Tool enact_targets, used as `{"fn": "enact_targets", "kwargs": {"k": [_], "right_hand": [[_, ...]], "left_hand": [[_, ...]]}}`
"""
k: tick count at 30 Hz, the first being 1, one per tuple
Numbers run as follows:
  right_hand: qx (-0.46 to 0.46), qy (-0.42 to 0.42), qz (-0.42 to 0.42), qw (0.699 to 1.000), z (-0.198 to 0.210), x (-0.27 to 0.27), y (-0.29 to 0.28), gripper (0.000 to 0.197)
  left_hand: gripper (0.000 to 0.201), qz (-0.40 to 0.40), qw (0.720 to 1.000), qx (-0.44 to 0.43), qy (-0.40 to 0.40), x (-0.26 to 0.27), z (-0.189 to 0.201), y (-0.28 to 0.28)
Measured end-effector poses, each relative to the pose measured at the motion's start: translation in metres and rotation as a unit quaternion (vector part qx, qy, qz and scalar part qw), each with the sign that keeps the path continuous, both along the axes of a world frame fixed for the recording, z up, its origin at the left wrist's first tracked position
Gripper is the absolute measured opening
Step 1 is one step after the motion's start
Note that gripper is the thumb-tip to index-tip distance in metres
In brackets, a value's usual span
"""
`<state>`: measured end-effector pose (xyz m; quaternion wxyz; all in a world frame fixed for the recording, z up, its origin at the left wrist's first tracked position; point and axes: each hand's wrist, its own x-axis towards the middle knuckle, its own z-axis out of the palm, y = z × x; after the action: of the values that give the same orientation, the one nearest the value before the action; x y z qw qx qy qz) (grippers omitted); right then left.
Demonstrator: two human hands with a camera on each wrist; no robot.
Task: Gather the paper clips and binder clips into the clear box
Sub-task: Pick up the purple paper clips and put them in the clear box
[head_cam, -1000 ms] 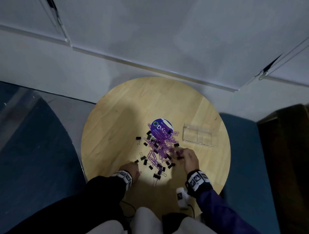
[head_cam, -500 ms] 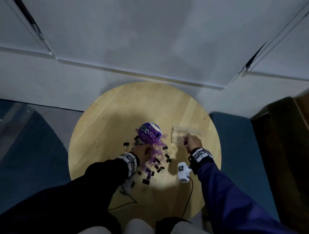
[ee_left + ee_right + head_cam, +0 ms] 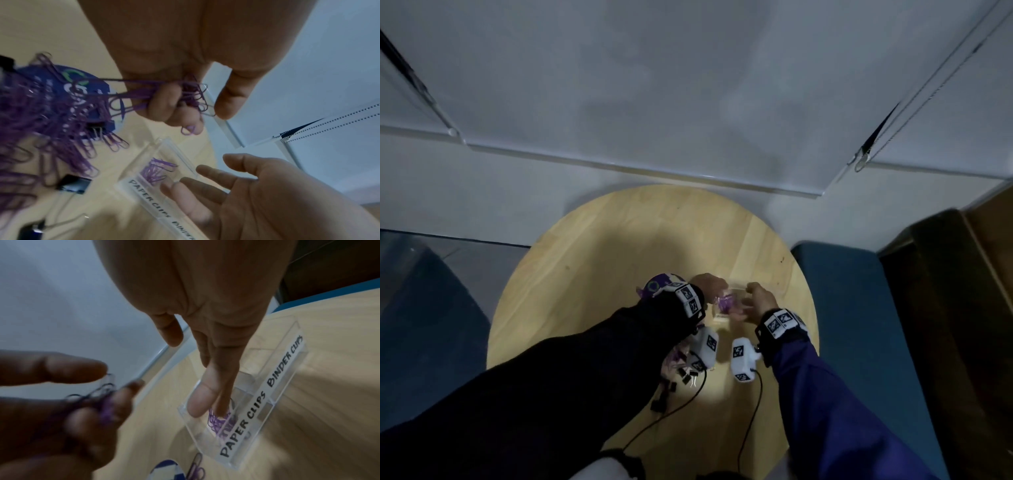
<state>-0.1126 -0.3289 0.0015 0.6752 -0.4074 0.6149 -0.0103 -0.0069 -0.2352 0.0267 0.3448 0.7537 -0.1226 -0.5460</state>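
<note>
The clear box [image 3: 277, 382] lies on the round wooden table [image 3: 592, 284], labelled PAPER CLIPS and BINDER CLIPS. A few purple paper clips [image 3: 158, 170] lie in its paper-clip compartment. My left hand [image 3: 197, 110] pinches a bunch of purple paper clips [image 3: 185, 95] just above and left of the box [image 3: 144, 191]. My right hand [image 3: 205, 379] is open, its straight fingers reaching down into the paper-clip compartment. In the head view the left hand [image 3: 709, 284] and right hand [image 3: 760, 298] flank the box [image 3: 722, 318]. More purple clips [image 3: 51, 121] and black binder clips [image 3: 74, 186] lie to the left.
A round purple-blue lid [image 3: 82, 84] sits under the clip pile. Black binder clips [image 3: 688, 375] lie near the table's front, partly hidden by my left sleeve. A white wall and blind lie beyond the table. A blue seat [image 3: 859, 325] borders it on the right.
My left hand picked a bunch of paper clips from the pile and carried it right to the box. My right hand moved from the pile to the box and opened over it.
</note>
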Motion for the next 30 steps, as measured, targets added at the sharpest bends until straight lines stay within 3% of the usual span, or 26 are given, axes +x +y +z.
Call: {"fn": "enact_targets", "kwargs": {"k": [4, 7, 9, 11, 13, 15, 16, 19, 23, 25, 27, 30], "right_hand": [[-0.026, -0.047, -0.051, 0.997, 0.004, -0.023, 0.002, 0.028], [-0.059, -0.046, -0.038, 0.996, 0.001, -0.048, 0.009, 0.027], [-0.065, -0.042, -0.017, 0.997, -0.005, -0.064, 0.014, 0.028], [-0.076, -0.029, 0.019, 0.997, -0.012, -0.076, 0.022, 0.030], [-0.085, -0.012, 0.043, 0.995, -0.019, -0.083, 0.032, 0.031], [-0.095, 0.013, 0.061, 0.994, -0.025, -0.086, 0.044, 0.030], [-0.099, 0.031, 0.068, 0.992, -0.029, -0.087, 0.051, 0.028], [-0.137, 0.085, 0.107, 0.981, -0.040, -0.086, 0.070, 0.024], [-0.245, 0.123, 0.309, 0.911, -0.056, -0.079, 0.098, 0.013], [-0.288, 0.145, 0.425, 0.846, -0.065, -0.072, 0.115, 0.016], [-0.349, 0.168, 0.494, 0.778, -0.074, -0.066, 0.132, 0.036], [-0.398, 0.187, 0.525, 0.729, -0.075, -0.058, 0.151, 0.047]], "left_hand": [[0.018, 0.090, 0.987, -0.016, 0.135, -0.013, 0.001, -0.019], [0.034, 0.116, 0.982, -0.062, 0.133, -0.015, -0.001, -0.020], [0.024, 0.081, 0.982, -0.106, 0.136, -0.009, -0.006, -0.014], [0.012, 0.101, 0.985, -0.099, 0.103, 0.001, -0.018, 0.000], [0.016, 0.102, 0.993, -0.053, -0.028, 0.011, -0.033, 0.022], [0.028, -0.015, 0.985, 0.039, -0.168, 0.018, -0.055, 0.050], [0.032, -0.106, 0.961, 0.085, -0.240, 0.019, -0.061, 0.068], [0.034, -0.233, 0.906, 0.113, -0.336, 0.010, -0.065, 0.117], [0.056, -0.405, 0.842, 0.113, -0.339, -0.013, -0.078, 0.165], [0.062, -0.425, 0.831, 0.136, -0.333, -0.024, -0.082, 0.176], [0.063, -0.426, 0.827, 0.146, -0.335, -0.033, -0.082, 0.182], [0.065, -0.416, 0.825, 0.141, -0.356, -0.039, -0.077, 0.186]]}}
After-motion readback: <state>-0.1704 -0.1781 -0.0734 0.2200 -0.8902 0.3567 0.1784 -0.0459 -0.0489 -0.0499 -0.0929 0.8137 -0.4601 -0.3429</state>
